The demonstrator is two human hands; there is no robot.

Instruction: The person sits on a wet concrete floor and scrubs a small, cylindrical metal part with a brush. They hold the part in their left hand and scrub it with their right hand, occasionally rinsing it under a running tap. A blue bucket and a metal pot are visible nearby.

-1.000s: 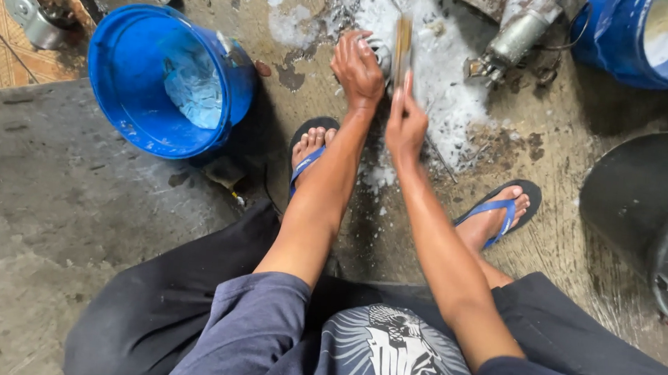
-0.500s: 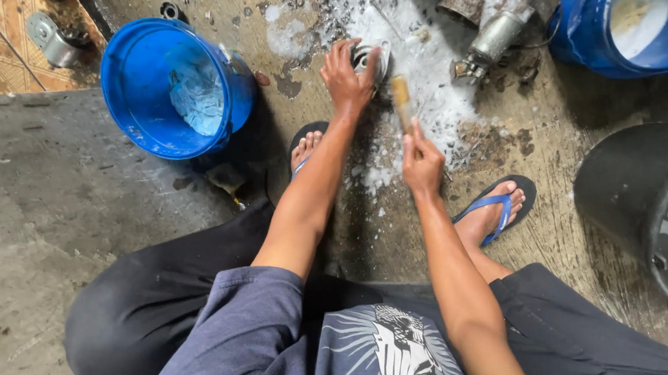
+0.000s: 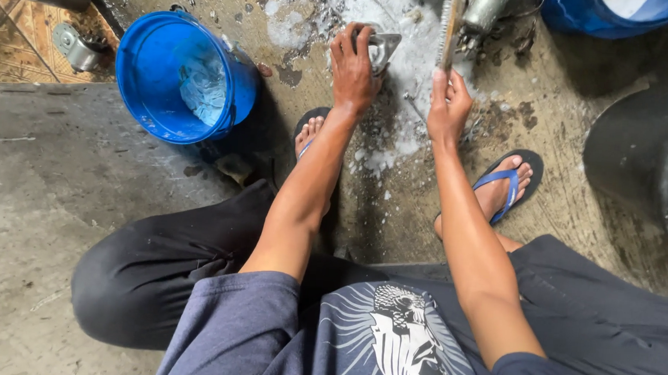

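Now, from the left: the blue bucket [image 3: 178,78] sits where it was, on the wet floor [image 3: 55,194]. The left hand [image 3: 354,67] is pressed down on the small metal part [image 3: 381,47], fingers curled over it and pinning it to the soapy patch of floor beyond the left foot. The change is on the right. The right hand [image 3: 449,106] has swung up and forward from half a second ago, gripping the brush [image 3: 450,25] by its handle. The brush has gone from low and close in to raised beside the part, its long axis running almost straight away from the person, bristle end pointing to the top. Looks like a fresh scrubbing stroke being lined up.
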